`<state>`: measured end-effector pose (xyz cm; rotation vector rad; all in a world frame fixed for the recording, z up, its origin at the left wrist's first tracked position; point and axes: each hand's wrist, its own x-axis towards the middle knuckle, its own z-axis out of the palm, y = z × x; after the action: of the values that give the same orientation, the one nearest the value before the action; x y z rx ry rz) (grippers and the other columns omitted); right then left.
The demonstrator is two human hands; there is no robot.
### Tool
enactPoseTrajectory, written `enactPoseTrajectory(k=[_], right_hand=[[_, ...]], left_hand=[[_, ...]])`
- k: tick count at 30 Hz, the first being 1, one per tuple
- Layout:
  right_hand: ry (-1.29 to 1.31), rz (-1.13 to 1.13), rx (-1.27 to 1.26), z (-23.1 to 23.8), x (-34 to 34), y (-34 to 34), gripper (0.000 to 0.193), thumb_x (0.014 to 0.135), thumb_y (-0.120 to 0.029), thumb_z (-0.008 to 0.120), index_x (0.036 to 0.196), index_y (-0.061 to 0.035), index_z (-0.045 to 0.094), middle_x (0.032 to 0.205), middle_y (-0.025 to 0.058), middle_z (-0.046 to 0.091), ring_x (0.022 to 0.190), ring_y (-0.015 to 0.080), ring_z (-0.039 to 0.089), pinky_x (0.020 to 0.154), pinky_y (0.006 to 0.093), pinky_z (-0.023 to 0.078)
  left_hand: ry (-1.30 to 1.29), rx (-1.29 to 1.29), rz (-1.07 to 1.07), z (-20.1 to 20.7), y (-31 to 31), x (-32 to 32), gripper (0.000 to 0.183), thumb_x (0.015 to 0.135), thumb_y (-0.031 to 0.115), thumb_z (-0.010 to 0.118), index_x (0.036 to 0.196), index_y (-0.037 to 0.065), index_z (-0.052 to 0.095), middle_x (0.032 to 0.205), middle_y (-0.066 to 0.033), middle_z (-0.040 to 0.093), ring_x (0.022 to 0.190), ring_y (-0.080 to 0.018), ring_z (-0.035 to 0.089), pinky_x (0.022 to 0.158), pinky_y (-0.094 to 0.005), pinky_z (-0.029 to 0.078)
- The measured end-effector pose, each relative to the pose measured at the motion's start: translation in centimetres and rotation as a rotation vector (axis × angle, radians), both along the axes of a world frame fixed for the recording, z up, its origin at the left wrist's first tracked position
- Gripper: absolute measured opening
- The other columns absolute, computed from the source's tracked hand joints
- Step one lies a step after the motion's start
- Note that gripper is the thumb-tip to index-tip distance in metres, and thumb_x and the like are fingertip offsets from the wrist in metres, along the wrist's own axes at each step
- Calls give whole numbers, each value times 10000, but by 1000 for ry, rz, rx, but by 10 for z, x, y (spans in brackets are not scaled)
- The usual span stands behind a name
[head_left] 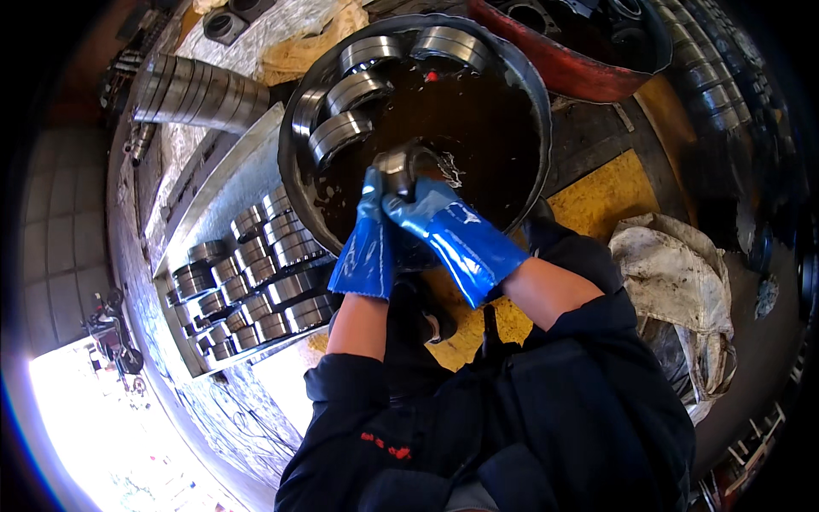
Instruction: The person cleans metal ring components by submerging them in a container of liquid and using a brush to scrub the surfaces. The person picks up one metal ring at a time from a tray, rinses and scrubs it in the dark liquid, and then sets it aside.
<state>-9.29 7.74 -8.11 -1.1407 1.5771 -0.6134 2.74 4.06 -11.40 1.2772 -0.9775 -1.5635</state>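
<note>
A wide round metal basin point(544, 128) of dark brown liquid stands before me. Both my hands wear blue rubber gloves and hold one shiny steel bearing ring point(395, 162) over the liquid, near the basin's near side. My left hand point(370, 200) grips the ring's left edge. Fingers of my right hand point(422, 205) are closed round its near right side, partly hidden behind the ring. Several more steel rings point(341, 136) sit along the basin's left and far wall, partly in the liquid. A small red thing point(432, 76) shows near the far rings.
On the left, a tray point(183, 358) holds stacked steel rings point(252, 256). Beyond it lies a long row of rings point(200, 92). A red tub point(580, 81) with dark parts adjoins the basin at far right. A dirty white sack point(674, 273) hangs at right, beside a yellow surface point(601, 192).
</note>
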Motion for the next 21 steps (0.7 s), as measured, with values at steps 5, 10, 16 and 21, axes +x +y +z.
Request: enactPoseTrajectory(k=[5, 10, 16, 21], right_hand=[[279, 39, -166, 49, 6, 15, 613, 789, -500, 710, 1176, -33, 619, 1007, 189, 703, 956, 343, 688, 882, 437, 532], [307, 48, -161, 69, -2, 22, 552, 800, -488, 710, 1122, -44, 645, 1008, 191, 698, 978, 307, 686, 883, 423, 533], [227, 139, -301, 66, -18, 19, 496, 781, -441, 721, 1037, -17, 702, 982, 205, 700, 981, 280, 687, 904, 398, 528], [0, 75, -81, 57, -41, 12, 604, 735, -441, 772, 1116, 20, 689, 1023, 231, 700, 1021, 329, 667, 908, 407, 522]], left_hand=[[195, -87, 49, -1, -9, 22, 585, 1014, 498, 453, 1351, 26, 534, 1249, -153, 630, 1145, -265, 606, 987, -388, 510], [304, -21, -34, 22, -15, 16, 590, 1007, 510, 467, 1351, 36, 532, 1273, -159, 620, 1101, -278, 634, 928, -405, 548], [-296, -191, 71, 18, -9, 46, 520, 1022, 461, 478, 1362, 68, 488, 1220, -152, 618, 1063, -271, 634, 908, -407, 541], [135, 253, 210, 73, 38, -17, 569, 981, 517, 511, 1308, 52, 541, 1149, -173, 642, 1031, -257, 632, 886, -380, 539]])
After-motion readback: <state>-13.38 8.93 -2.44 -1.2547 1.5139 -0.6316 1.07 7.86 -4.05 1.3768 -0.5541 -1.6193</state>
